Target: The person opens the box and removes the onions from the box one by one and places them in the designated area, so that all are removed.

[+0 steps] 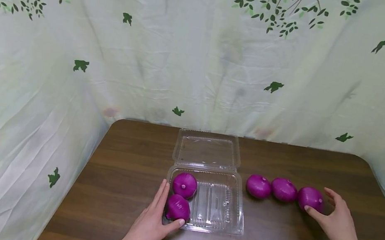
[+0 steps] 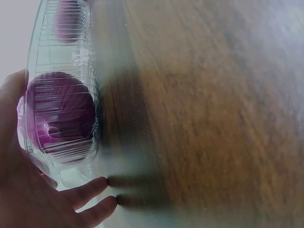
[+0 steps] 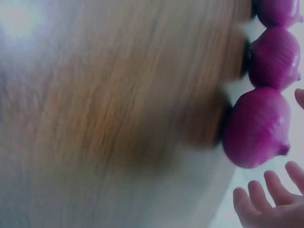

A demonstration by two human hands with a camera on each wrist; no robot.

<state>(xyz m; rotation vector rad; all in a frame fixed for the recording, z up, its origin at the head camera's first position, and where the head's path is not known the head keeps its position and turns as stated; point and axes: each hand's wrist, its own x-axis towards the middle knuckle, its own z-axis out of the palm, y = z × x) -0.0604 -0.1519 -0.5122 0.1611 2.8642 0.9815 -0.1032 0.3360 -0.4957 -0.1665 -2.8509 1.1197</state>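
Observation:
My left hand (image 1: 149,223) lies along the left side of a clear plastic clamshell box (image 1: 216,207), its fingers straight and its thumb at the front rim. Two purple onions, a rear one (image 1: 184,185) and a front one (image 1: 178,207), sit in the box's left half. In the left wrist view the front onion (image 2: 64,111) shows through the ribbed wall. To the right, my right hand (image 1: 340,223) spreads thumb and fingers around the rightmost loose onion (image 1: 310,198). The right wrist view shows the fingers (image 3: 273,187) apart from this onion (image 3: 259,128).
Two more onions, one at left (image 1: 258,186) and one in the middle (image 1: 284,190), continue the row right of the box. The box's lid (image 1: 208,150) lies folded back toward the far edge of the wooden table (image 1: 133,157). A leaf-printed curtain (image 1: 203,54) hangs behind.

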